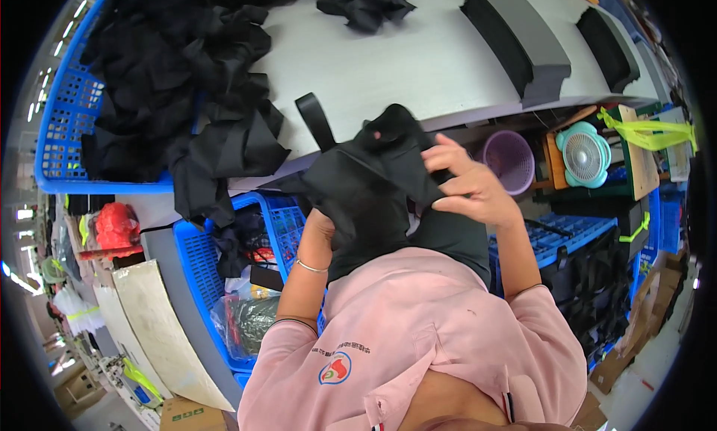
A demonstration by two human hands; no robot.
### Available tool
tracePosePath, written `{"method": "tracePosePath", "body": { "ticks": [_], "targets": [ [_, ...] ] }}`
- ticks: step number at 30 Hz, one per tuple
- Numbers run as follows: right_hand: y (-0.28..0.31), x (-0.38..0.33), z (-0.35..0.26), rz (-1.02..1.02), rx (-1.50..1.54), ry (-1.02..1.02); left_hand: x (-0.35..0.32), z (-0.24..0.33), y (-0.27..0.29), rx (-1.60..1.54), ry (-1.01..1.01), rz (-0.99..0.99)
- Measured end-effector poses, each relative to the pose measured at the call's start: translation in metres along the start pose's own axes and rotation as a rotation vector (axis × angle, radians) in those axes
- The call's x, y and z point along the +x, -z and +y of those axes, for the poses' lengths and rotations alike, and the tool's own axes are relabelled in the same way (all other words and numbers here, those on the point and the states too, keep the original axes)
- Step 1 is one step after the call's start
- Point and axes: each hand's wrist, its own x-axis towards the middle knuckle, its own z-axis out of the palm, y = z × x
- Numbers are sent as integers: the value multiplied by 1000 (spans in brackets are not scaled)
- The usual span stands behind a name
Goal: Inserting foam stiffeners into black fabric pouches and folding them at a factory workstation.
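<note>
A black fabric piece [358,184] is held up above my lap, near the front edge of the white table. A strap loop [316,122] sticks up from its far left side. My left hand [322,223] grips the piece from the left; its fingers are hidden beneath the cloth. On the right, my right hand [472,183] is open, fingers apart and slightly bent, with the fingertips beside the cloth's right edge. Whether they touch it, I cannot tell.
Black fabric pieces heap over a blue basket [67,125] at the table's left. Stacks of black fabric [549,61] stand at the right of the white table [358,69]. Below are a purple bin [510,160], a small fan [585,154] and a blue crate [198,281].
</note>
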Motion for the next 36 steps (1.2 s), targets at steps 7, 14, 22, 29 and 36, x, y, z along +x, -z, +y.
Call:
{"method": "tracePosePath", "body": {
  "ticks": [7, 14, 22, 29, 36],
  "targets": [
    [46, 65, 38, 507, -289, -90, 38, 27, 3, 22, -181, -84],
    [12, 51, 87, 933, -388, -257, 3, 19, -21, 262, -349, 238],
    [-45, 47, 67, 701, 559, -393, 61, 67, -46, 489, -856, 303],
    [-31, 68, 78, 649, 820, -547, 78, 57, -29, 345, -273, -122],
    [-56, 76, 108, 759, 5, -515, 82, 42, -49, 545, -206, -287]
  ]
}}
